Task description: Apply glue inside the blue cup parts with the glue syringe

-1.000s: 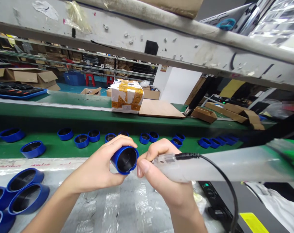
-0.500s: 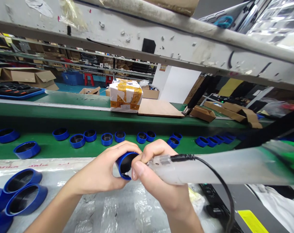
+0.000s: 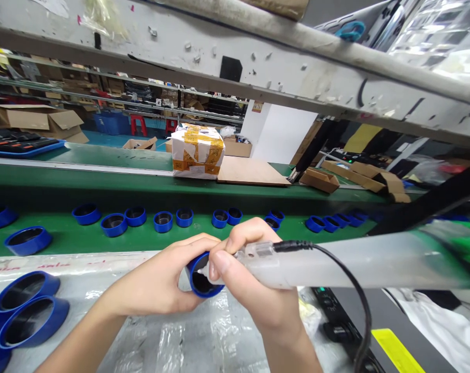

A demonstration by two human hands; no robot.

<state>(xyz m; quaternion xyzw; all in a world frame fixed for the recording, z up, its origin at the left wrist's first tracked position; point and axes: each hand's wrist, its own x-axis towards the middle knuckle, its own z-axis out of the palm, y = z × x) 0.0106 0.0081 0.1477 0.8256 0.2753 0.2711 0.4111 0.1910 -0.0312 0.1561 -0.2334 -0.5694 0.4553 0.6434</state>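
Between the thumb and fingers of my left hand (image 3: 160, 280) is a round blue cap (image 3: 204, 290) with a black inside, tilted so its opening faces me. My right hand (image 3: 258, 285) is closed around the front end of a translucent dispensing syringe (image 3: 336, 263) with a black cable plugged in near its tip. The pale nozzle (image 3: 204, 271) points left, inside the cap's opening; whether it touches the inner wall I cannot tell. My right fingers cover part of the cap's right rim.
Several similar blue caps (image 3: 163, 221) are spread along the green conveyor belt (image 3: 133, 241). More caps (image 3: 34, 321) lie at the left on the plastic-covered bench (image 3: 141, 342). A grey machine with a yellow label (image 3: 398, 349) stands right. A taped box (image 3: 198, 153) sits behind, beneath a white overhead beam (image 3: 281, 67).
The cap has turned in my left hand, and the nozzle now sits higher, at its upper left inside. Both hands keep their holds. The whole view has shifted slightly.
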